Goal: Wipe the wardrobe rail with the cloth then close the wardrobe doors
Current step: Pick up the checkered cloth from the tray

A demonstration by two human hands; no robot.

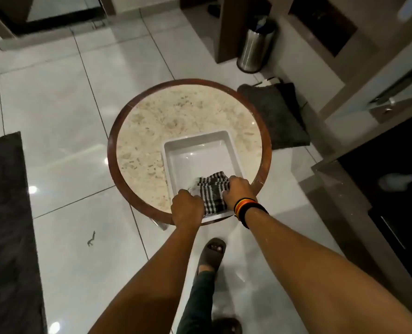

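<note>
A black-and-white checked cloth lies bunched over the near edge of a white rectangular basin. The basin stands on a round marble-topped table with a dark wooden rim. My left hand grips the cloth's left end with closed fingers. My right hand, with striped bands on the wrist, grips its right end. The cloth is stretched between both hands. No wardrobe rail shows in the frame.
White glossy floor tiles surround the table. A steel bin stands at the back right, a dark cushion lies beside the table. Dark rug at left. Wooden furniture runs along the right. My sandalled feet are below the table.
</note>
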